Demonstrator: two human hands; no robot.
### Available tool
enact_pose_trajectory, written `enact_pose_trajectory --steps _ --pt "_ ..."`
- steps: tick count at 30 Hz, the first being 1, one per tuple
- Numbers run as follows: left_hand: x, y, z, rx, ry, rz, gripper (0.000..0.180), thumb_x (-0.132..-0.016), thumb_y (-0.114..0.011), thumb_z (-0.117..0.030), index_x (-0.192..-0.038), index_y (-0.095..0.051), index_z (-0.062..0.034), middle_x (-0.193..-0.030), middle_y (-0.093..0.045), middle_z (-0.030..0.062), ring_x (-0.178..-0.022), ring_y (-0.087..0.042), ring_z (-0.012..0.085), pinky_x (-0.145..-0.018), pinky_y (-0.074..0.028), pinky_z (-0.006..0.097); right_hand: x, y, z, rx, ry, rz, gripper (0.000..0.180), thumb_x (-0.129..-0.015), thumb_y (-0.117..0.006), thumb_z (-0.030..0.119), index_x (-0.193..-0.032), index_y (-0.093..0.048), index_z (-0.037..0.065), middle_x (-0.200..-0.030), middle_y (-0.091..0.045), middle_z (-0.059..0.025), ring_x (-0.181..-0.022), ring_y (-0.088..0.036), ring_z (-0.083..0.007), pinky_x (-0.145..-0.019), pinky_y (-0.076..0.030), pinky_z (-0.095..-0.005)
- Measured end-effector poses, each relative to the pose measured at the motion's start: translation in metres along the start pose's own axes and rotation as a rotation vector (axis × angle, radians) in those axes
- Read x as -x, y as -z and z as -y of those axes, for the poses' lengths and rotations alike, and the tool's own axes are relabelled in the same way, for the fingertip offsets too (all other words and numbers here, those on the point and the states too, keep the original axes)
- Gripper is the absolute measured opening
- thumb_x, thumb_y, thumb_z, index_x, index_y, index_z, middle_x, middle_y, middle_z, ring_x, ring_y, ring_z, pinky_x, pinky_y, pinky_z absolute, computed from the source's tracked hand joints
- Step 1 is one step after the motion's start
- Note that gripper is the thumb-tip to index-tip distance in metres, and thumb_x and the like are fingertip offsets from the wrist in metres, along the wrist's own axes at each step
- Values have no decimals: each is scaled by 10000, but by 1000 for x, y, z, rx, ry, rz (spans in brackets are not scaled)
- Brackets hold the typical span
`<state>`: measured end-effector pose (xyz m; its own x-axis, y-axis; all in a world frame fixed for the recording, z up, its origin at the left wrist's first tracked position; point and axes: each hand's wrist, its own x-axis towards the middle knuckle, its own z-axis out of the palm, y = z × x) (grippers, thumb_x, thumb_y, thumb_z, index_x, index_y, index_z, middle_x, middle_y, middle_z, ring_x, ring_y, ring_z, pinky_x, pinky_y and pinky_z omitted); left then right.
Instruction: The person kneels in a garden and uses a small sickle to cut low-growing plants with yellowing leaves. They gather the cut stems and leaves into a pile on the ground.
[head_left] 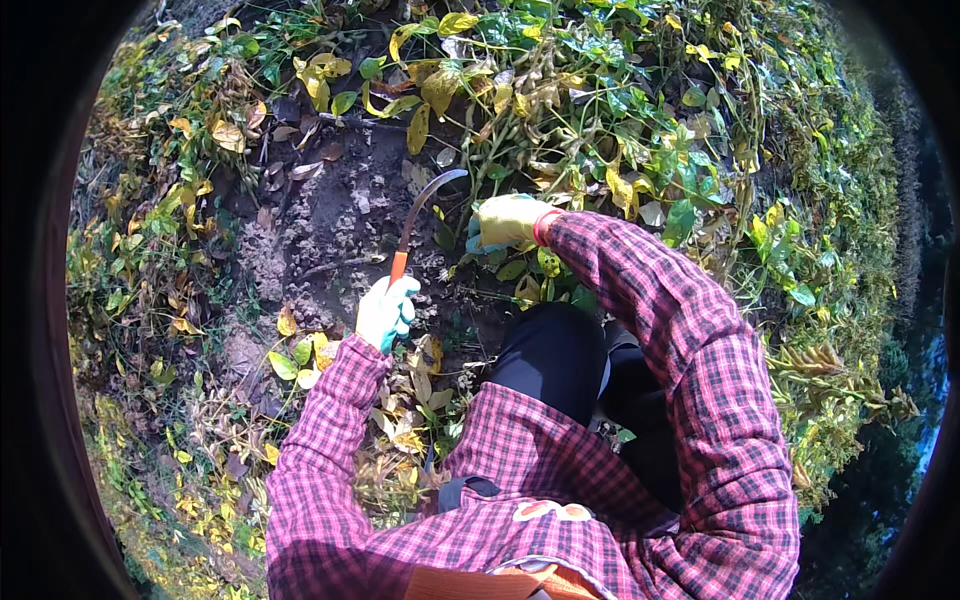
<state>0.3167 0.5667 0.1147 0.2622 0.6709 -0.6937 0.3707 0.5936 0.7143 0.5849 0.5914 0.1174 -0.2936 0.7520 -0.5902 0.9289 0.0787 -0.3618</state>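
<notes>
In my left hand (386,312), gloved in white and teal, is a sickle (409,228) gripped by its orange handle. Its curved, brownish blade points up and right over bare soil, its tip short of the plants and close to my other hand. My right hand (506,222) wears a yellow glove with teal on the fingers. Those fingers curl round the lower stems of a bean plant (540,125) with green and yellow leaves and hanging pods. The glove's back partly hides this grip.
Dark soil (335,215) strewn with dry leaves lies left of the sickle. Dense, leafy plants (800,180) stand along the right and far side. My bent knee (550,355) in dark trousers is just below my right hand. Low yellowing weeds (180,400) cover the left.
</notes>
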Motion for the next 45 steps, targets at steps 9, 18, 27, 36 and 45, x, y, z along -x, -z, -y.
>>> enact_pose_trajectory --steps 9,18,27,36,45 --pt "-13 -20 10 -55 153 110 200 -889 -561 -261 -924 -596 -67 -597 -520 19 -418 -403 83 -376 -320 226 43 -9 -14 -472 207 -789 154 -813 -617 245 -814 -635 92 -699 -602 -150 -643 -585 -338 -614 -469 -405" --pt "-16 -39 -14 -49 -101 -21 213 -948 -507 -263 -988 -603 -77 -586 -507 -9 -437 -411 55 -391 -326 202 127 35 -113 -95 -177 -1276 386 -820 -670 275 -1129 -557 74 -1049 -612 -154 -929 -596 -339 -847 -471 -411" --pt "-9 -79 -65 -68 -425 74 212 -951 -531 -247 -1048 -611 -77 -619 -520 -54 -475 -413 14 -422 -311 177 98 24 -119 -781 -486 -709 1090 -721 -669 621 -1407 -209 -90 -1375 -398 -278 -1293 -402 -346 -1043 -362 -394" --pt "-39 -109 -115 -677 -640 106 279 -903 -611 -290 -1068 -619 -65 -688 -565 -10 -593 -504 54 -541 -422 229 57 8 -81 -555 -366 -710 442 -783 -603 371 -912 -632 -50 -851 -646 -259 -840 -637 -383 -748 -499 -428" --pt "0 -19 -25 -416 -362 93 139 -917 -570 -140 -999 -628 -44 -693 -553 -36 -553 -485 36 -502 -402 210 128 30 -163 -86 -635 -793 293 -821 -550 308 -957 -641 64 -886 -669 -182 -837 -649 -336 -741 -515 -418"
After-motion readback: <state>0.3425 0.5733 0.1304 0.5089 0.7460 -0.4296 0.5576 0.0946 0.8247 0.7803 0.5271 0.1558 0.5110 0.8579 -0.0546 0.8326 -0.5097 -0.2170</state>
